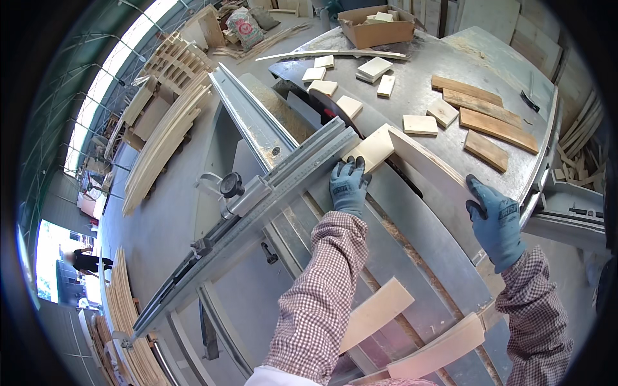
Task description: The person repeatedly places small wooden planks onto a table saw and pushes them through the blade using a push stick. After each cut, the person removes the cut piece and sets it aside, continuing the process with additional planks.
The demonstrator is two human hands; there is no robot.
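My left hand (349, 186), in a blue and dark work glove, has its bent fingers on a pale wooden block (372, 149). The block lies against the metal crosscut fence (302, 168) of a table saw, close to the dark round saw blade (335, 105). A long upright board (434, 168) runs from the block's far end toward my right hand (496, 219). That gloved hand rests by the board's near end, fingers apart; whether it touches the board I cannot tell. Two pale offcuts, a straight one (378, 313) and a curved one (439, 350), lie nearer me on the slatted sliding table.
Several pale blocks (420, 125) and brown wood strips (499, 128) lie on the metal saw table (418, 83). A cardboard box (376, 32) with blocks stands at its back. Long boards (161, 145) are stacked at the left, and a person (90, 260) stands far off.
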